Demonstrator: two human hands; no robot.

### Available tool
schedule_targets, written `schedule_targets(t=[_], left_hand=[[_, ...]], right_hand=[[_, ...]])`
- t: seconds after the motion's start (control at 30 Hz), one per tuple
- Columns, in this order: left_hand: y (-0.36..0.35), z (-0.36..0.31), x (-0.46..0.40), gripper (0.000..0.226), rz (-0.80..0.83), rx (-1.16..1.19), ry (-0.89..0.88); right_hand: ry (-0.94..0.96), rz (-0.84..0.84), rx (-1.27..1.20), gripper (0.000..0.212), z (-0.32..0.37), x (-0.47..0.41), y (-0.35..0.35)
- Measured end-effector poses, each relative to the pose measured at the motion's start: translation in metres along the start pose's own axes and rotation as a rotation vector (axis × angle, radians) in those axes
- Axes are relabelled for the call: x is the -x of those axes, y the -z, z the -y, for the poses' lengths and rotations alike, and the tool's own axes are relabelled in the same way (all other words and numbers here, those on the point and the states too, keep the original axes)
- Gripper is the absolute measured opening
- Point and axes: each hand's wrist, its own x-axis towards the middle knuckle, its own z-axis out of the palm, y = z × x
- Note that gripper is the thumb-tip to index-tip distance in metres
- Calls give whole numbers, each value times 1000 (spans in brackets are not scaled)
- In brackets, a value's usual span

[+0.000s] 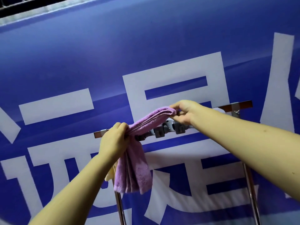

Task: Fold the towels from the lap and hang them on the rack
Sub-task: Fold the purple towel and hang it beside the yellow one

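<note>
both hands grip a folded purple towel (138,153) draped over the rack (168,127): left hand (113,140) bunches it, right hand (183,112) pinches its end; perhaps a yellow cloth (110,174) behind.

The light is bright and even, with soft shadows; the blue banner (65,62) looks a bit pale on top. Straight lines bend near the edges; everything looks slightly soft.

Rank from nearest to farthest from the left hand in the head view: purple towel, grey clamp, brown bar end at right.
From the left hand:
1. Purple towel, gripped in it.
2. Grey clamp, mid-rack, to its right.
3. Brown bar end, far upper right.
</note>
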Motion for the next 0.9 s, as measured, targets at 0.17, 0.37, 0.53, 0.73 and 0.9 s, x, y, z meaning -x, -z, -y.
schedule_targets(t=[0.17, 0.37, 0.53, 0.73, 0.9], left_hand=[[0, -1, -1, 15, -41, -20, -44], [5, -12, 5, 28, -38, 265, 65], [11, -14, 5, 32, 90, 379, 205], [12, -9, 0, 19, 167, 553, 251], [5, -10, 1, 16, 241, 710, 353]], right_hand=[[-25, -43, 11, 26, -41, 31, 42], [-93, -66, -51, 31, -94, 41, 61], [-99, -97, -121, 54, -129, 25, 56], [-60, -22, -215, 47, -160, 35, 52], [-31, -42, -243, 47, -174, 38, 55]])
